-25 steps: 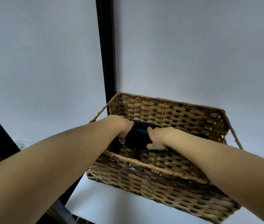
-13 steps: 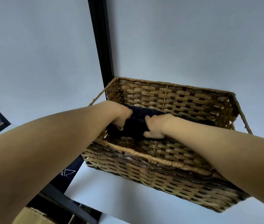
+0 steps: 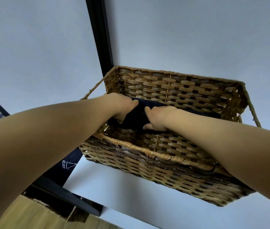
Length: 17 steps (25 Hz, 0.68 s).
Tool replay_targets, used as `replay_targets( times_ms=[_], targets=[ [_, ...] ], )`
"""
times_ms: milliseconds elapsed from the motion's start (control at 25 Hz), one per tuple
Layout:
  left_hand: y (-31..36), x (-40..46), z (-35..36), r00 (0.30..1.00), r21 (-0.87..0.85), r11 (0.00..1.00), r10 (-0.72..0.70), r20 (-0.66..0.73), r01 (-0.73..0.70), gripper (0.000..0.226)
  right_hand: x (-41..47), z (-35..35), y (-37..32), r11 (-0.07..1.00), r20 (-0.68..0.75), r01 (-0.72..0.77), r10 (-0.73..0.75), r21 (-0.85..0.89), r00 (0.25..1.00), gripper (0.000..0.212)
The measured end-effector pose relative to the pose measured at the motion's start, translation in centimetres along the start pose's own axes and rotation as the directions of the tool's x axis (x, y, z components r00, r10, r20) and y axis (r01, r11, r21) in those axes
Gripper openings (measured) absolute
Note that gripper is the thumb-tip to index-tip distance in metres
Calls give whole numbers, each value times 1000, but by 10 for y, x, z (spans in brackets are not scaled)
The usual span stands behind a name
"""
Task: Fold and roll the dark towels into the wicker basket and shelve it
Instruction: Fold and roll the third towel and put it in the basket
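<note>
A brown wicker basket (image 3: 169, 161) stands on a white shelf board (image 3: 131, 202), against a pale wall. Inside it lies a rolled dark towel (image 3: 135, 116) along the far wall. My left hand (image 3: 122, 106) grips the roll's left end, thumb down its near side. My right hand (image 3: 159, 118) grips the roll just to the right, thumb under its near side and fingers over the top. More dark cloth (image 3: 202, 112) shows along the basket's back, past my right wrist. Both forearms reach in over the near rim.
A black upright post (image 3: 100, 37) of the shelf frame runs behind the basket's left corner. A black crossbar (image 3: 61, 194) edges the shelf at lower left, with a dark printed fabric (image 3: 68, 164) below and a wooden-coloured surface (image 3: 36, 217) at the bottom.
The view has tipped lower and closer, so the basket's inside shows more. Both hands have stayed on the dark roll, now pressed further toward the basket's back left corner.
</note>
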<state>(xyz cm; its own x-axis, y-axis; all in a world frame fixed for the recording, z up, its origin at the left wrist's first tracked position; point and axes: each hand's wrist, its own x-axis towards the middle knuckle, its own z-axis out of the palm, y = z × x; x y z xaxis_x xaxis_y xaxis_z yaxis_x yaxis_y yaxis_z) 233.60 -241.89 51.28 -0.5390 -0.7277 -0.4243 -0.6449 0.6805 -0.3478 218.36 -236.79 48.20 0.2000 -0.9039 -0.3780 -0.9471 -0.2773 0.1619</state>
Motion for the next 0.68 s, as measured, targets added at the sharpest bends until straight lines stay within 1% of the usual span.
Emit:
replay_targets(
  times_ms=[120,200,320,360,440,560,600,680],
  targets=[
    [-1,-1,-2,999,-3,1000,-22,-47,22,70,0,2,0,1000,17,-20,20,23,1000,75],
    [-4,-4,-1,998,-60,998,-35,-45,32,62,-3,1,-2,998,29,-36,37,-46,999,78],
    [-6,-5,2,996,-116,993,-32,-80,22,61,-5,3,-3,979,8,-40,42,-200,999,86],
    [-7,-4,1,996,-129,991,-31,-80,20,57,-5,4,-4,974,-8,-41,41,-224,999,86],
    [-7,-2,2,999,-141,990,-22,-49,15,52,-1,5,-3,980,-7,-49,48,-195,999,83],
    [-5,5,4,1000,-145,989,-11,-13,9,50,5,7,-1,999,94,-37,40,-34,995,81],
    [-6,6,3,1000,-160,987,-13,-1,12,50,6,8,0,999,107,-34,35,-5,994,82],
    [-7,3,2,1000,-187,982,-17,15,19,50,7,8,2,1000,91,-22,24,-20,996,85]
  ],
)
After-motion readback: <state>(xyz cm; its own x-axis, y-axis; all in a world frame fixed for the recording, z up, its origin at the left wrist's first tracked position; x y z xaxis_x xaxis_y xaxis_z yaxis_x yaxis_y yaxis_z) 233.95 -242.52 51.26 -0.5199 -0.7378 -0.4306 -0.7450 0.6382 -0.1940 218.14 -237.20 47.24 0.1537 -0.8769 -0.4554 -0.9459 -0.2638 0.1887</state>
